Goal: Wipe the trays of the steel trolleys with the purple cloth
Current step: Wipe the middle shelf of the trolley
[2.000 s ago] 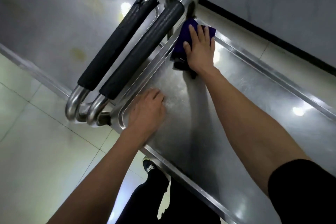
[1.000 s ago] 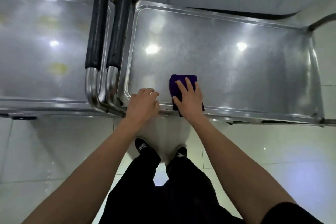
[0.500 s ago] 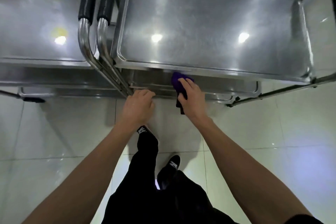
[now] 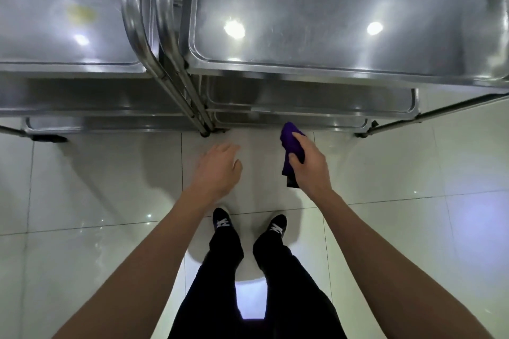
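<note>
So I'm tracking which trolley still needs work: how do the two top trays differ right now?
The left trolley's top tray carries a yellowish stain, while the right trolley's top tray shows none, only fine streaks. The left tray lies farther from the purple cloth gripped in the right hand; the right tray sits just above it. Both are shiny steel with raised rims.

Glossy pale tiled floor (image 4: 82, 187) with grey grout lines and small light reflections. Two steel trolleys standing on it side by side: left trolley (image 4: 68, 69) and right trolley (image 4: 316, 69), legs touching floor near the middle (image 4: 205, 133). Stacked trays on each, top tray of the right one (image 4: 330, 8) shiny with two light glares, top tray of the left one (image 4: 55, 8) with a yellowish stain. Two black shoes (image 4: 223, 221) planted on the tiles below the trolleys.
</note>
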`<state>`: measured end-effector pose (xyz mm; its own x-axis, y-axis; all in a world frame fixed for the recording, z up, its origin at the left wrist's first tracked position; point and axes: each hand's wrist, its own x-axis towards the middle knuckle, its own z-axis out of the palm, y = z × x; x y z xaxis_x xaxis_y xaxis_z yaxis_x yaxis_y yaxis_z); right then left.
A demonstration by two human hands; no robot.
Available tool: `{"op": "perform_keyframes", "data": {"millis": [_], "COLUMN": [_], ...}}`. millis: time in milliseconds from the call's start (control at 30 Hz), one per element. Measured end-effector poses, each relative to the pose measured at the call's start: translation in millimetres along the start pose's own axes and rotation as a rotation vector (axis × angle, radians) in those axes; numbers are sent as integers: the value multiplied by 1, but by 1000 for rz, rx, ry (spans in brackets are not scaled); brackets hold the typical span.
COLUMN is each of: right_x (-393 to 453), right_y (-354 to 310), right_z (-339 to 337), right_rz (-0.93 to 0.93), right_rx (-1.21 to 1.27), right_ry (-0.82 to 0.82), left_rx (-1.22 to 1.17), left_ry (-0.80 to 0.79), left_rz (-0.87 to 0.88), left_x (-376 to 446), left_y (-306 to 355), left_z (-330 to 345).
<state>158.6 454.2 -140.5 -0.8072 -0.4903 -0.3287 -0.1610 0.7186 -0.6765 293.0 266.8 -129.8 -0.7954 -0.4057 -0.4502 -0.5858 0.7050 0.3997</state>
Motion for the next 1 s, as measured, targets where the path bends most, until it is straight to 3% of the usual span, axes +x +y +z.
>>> {"op": "perform_keyframes", "data": {"millis": [267,467,867,1000], "right_x": [59,141,286,312], "right_y": [29,61,42,50], "right_z": [69,112,201,237], "right_rz": [36,-57,-406,-442], "right_rx": [-5,9,36,-189], "right_ry": [-14,35,162,130], "left_rx": [37,85,218,225], "left_ry": [19,35,354,484], "left_rz": [12,-14,-37,-39], "left_x": [76,157,253,257], "left_y": [-63,-87,-149,-164], "left_z": [37,79,132,153]}}
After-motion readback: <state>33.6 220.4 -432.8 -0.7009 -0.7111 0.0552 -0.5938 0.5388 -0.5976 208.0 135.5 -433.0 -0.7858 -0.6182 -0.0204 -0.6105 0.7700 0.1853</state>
